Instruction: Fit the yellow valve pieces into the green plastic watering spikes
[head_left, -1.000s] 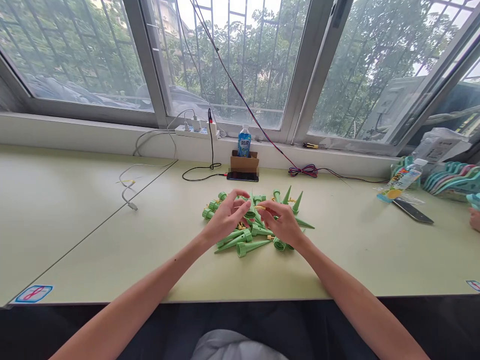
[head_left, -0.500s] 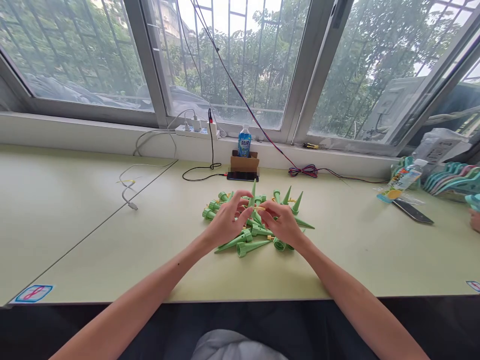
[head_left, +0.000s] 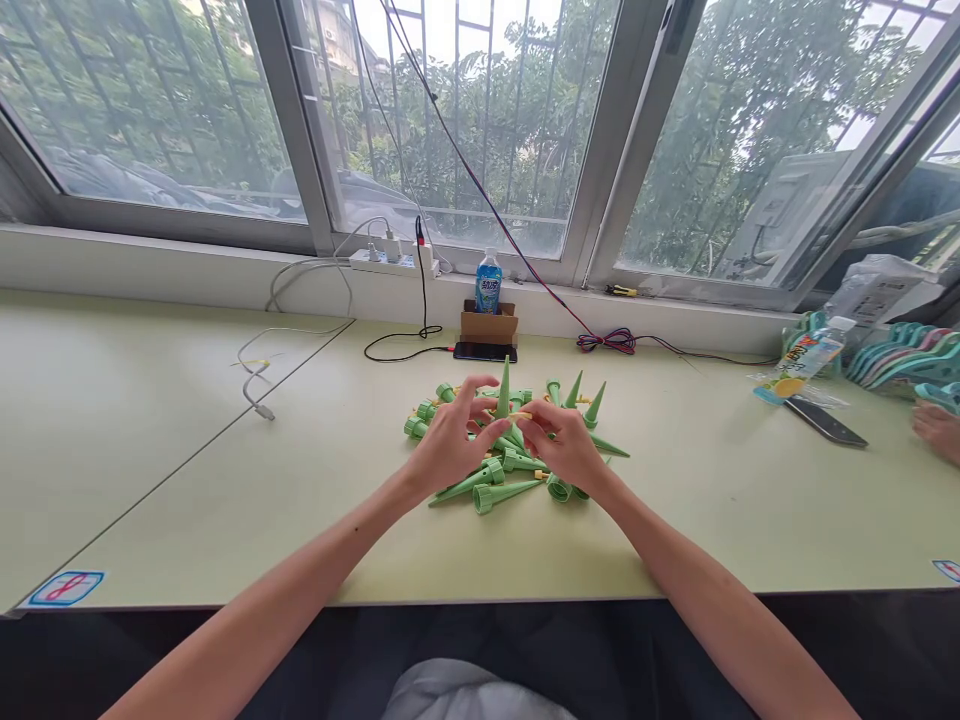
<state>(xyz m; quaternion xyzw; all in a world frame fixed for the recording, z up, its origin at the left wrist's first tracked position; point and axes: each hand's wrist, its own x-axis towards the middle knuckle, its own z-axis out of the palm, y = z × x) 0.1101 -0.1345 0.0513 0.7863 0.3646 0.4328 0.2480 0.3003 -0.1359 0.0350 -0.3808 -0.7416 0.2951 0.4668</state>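
A pile of green plastic cone spikes (head_left: 495, 478) lies on the pale green table (head_left: 225, 470) in front of me, with small yellow pieces among them. My left hand (head_left: 450, 445) pinches one green cone (head_left: 503, 388) that stands upright, tip up, above the pile. My right hand (head_left: 562, 445) is closed in a pinch on a small yellow piece (head_left: 520, 414) right beside that cone's base. Both hands hover over the middle of the pile, fingertips nearly touching.
A blue drink bottle (head_left: 488, 281) stands in a small cardboard box (head_left: 489, 326) by a dark phone (head_left: 484, 352). Cables and a power strip (head_left: 386, 262) lie at the back left. Another bottle (head_left: 810, 355), a second phone (head_left: 825, 422) and another person's hand (head_left: 937, 430) are at right.
My left hand has lifted a green cone upright from the pile, tip pointing up. My right hand stays close with the yellow piece. The other person's hand has come further in at right.
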